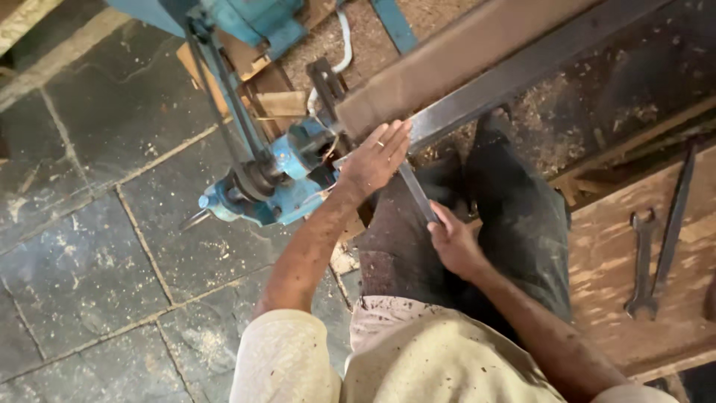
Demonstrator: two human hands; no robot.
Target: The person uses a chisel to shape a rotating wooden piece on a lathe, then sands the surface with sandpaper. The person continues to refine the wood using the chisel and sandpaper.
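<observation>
The left hand (375,158) lies flat, fingers extended, on the end of a long wooden plank (462,56) beside the blue motor (280,175). The right hand (453,242) is closed around a flat metal bar (415,192) that runs up toward the plank. A wrench (643,265) lies well apart on the wooden bench (619,321).

We wear a pale cream short-sleeved shirt (418,358) — its cloth flecked all over with small brown specks and dust. The sleeves end near the shoulder, so both forearms are bare. Our trousers (514,224) are dark grey, almost black, dulled with dust over the thighs and knees. On the left hand (375,158) a thin ring circles one finger — the right hand (455,242) shows none.
</observation>
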